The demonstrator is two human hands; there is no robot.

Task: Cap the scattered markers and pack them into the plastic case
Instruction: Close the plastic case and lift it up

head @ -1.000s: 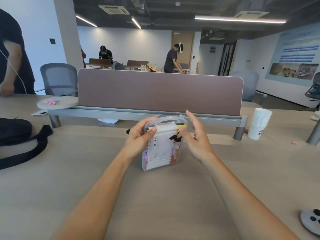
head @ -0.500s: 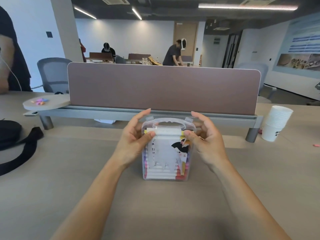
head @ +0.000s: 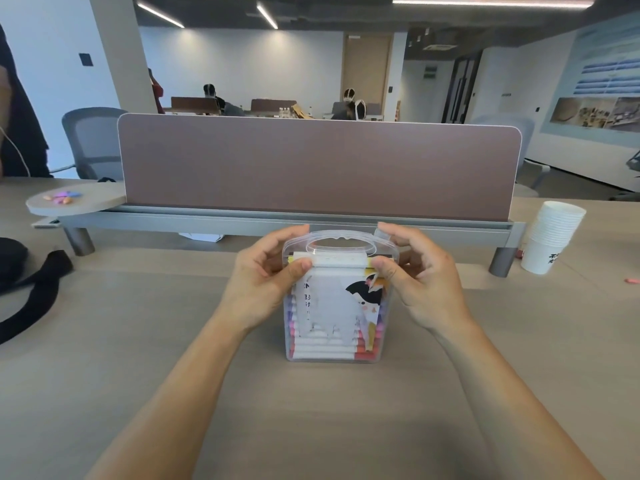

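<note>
While the plastic case (head: 334, 317) stands upright on the pale wooden surface (head: 138, 341) right in front of you, your left grip (head: 266, 282) clasps its upper left corner and your right grip (head: 422, 285) clasps the upper right, thumbs on the front face and fingers curled behind, beside the handle (head: 332, 236). Through the clear wall you can see the markers (head: 325, 351) stacked flat behind a printed paper insert (head: 329, 306).

Just behind the case, a mauve divider panel (head: 318, 168) runs across the surface on a grey rail (head: 242, 223). A stack of paper cups (head: 550, 237) stands to your right near the rail's leg. A black strap (head: 31, 299) lies at the left edge. A round shelf (head: 97, 202) at the rail's left end carries small coloured bits. Beyond the panel you see a grey chair (head: 93, 140), people at far desks, and strip lights on a dark ceiling.
</note>
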